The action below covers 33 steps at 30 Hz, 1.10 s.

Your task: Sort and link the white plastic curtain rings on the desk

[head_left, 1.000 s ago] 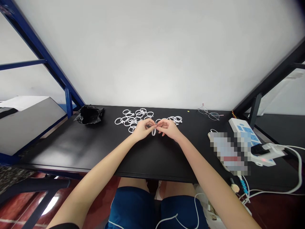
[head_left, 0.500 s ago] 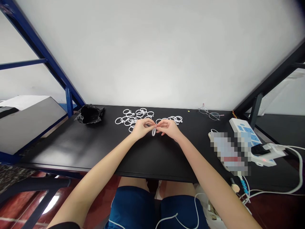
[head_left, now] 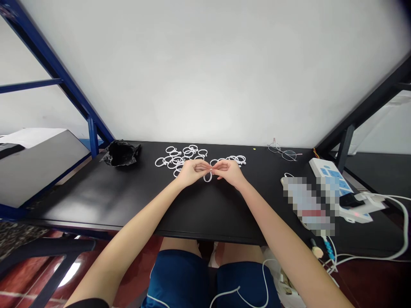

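At black desk (head_left: 208, 209), nearside of loose white rings (head_left: 177, 161), pinching with left hand (head_left: 193, 172) and right hand (head_left: 228, 172), fingertips-closed and meeting, one hanging ring (head_left: 208, 181), now turned to show a rounder loop than the narrow one half a second ago.

Likely dorm or bedroom, not certain. Black desk (head_left: 218, 214) against white wall (head_left: 205, 77); blue frame (head_left: 48, 51) at 10 o'clock, bunk-like; glasses (head_left: 289, 155) at 3; phone (head_left: 305, 203), power strip (head_left: 327, 169) toward 4; red floor (head_left: 141, 265) at 7.
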Tool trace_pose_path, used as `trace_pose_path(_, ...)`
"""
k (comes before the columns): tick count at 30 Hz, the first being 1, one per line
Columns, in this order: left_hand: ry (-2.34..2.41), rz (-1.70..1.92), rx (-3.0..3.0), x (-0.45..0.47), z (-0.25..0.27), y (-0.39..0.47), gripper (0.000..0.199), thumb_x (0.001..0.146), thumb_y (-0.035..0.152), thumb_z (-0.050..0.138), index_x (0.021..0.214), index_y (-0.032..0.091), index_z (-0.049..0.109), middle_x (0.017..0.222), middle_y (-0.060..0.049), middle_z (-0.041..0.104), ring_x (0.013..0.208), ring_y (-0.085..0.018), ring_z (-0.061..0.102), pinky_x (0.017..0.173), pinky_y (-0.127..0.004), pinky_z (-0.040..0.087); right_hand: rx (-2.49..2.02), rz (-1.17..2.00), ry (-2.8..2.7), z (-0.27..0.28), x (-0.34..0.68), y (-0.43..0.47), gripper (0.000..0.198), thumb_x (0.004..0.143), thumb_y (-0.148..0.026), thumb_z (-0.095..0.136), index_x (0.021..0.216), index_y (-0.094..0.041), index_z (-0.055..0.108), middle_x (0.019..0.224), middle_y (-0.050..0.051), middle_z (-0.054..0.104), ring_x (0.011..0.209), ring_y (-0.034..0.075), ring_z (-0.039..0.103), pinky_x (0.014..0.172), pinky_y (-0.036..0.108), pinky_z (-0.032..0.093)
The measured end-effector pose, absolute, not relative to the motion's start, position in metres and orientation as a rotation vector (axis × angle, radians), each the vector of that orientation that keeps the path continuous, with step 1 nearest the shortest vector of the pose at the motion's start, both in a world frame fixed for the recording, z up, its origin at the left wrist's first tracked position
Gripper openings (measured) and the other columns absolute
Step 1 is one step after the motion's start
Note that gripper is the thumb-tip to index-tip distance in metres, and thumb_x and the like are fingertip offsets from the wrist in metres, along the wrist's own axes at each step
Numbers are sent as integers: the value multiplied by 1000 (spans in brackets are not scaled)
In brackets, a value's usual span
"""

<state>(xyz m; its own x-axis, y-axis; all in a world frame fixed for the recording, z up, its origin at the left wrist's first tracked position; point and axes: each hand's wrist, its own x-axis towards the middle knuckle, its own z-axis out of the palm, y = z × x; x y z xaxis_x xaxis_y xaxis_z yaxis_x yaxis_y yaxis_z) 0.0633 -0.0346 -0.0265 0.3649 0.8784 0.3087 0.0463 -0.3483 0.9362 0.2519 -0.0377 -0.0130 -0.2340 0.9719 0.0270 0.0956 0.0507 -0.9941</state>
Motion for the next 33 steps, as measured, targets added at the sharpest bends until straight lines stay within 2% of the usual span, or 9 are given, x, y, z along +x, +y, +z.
trace_pose_path(7, 817, 1152, 1667, 64, -27, -34, 27, 73, 33, 76, 88, 11, 68, 91, -10, 73, 87, -22, 71, 83, -35, 58, -1106, 1298, -1493, -12, 250, -39, 29, 60, -36, 82, 73, -15, 67, 69, 5, 71, 69, 19, 70, 48, 22, 57)
trace_pose_path(13, 974, 1142, 1751, 63, -21, -34, 26, 72, 35, 75, 83, 13, 68, 86, -10, 73, 83, -22, 71, 66, -27, 57, -1063, 1214, -1495, -12, 250, -38, 33, 58, -39, 83, 78, -15, 70, 70, 5, 70, 67, 19, 68, 49, 25, 56)
trace_pose_path(17, 936, 1126, 1686, 61, -23, -32, 26, 70, 34, 77, 79, 12, 67, 79, -8, 72, 77, -20, 71, 72, -30, 58, -1037, 1205, -1492, -13, 250, -37, 33, 56, -40, 84, 75, -16, 73, 74, 6, 71, 71, 21, 69, 55, 29, 59)
trace_pose_path(24, 910, 1095, 1500, 59, -19, -32, 30, 64, 34, 82, 78, 12, 67, 76, -7, 73, 73, -18, 70, 67, -28, 57, -980, 1340, -1428, -7, 253, -38, 33, 55, -38, 85, 78, -16, 76, 78, 7, 74, 80, 25, 71, 74, 37, 61)
trace_pose_path(33, 870, 1064, 1422, 54, -19, -29, 30, 64, 31, 83, 80, 12, 67, 76, -6, 73, 76, -18, 71, 71, -28, 57, -985, 1354, -1369, -6, 252, -40, 35, 51, -39, 87, 72, -15, 73, 72, 7, 74, 77, 25, 72, 69, 34, 61)
